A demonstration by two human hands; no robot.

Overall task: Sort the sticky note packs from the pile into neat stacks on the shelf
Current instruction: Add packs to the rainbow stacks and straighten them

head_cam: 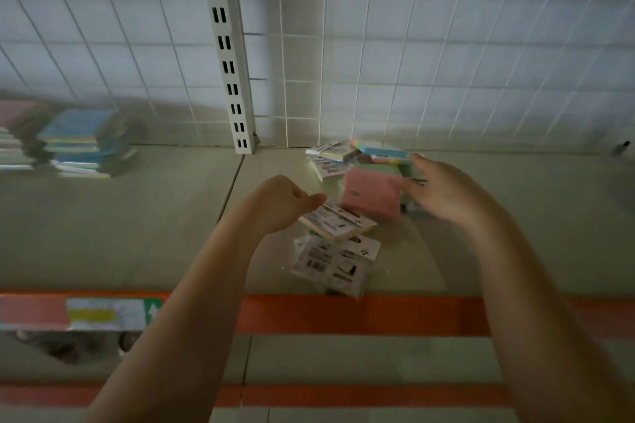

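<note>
A loose pile of sticky note packs (338,161) lies on the grey shelf (137,216), right of the slotted upright. My right hand (443,192) holds a pink pack (372,194) tilted up by its right edge, above the pile. My left hand (288,203) reaches in from the left, fingers loosely curled, its fingertips just over a label-side-up pack (338,221). Another pack with white labels (338,259) lies nearer the shelf's front edge. Two neat stacks stand at the far left: a blue-topped stack (87,142) and a pink-topped stack (17,134).
A wire grid panel (446,45) backs the shelf, with the slotted upright (228,58) in the middle. An orange front rail (360,314) carries a price label (79,314). A lower shelf with a second orange rail shows below. A small dark object (622,147) sits at the far right.
</note>
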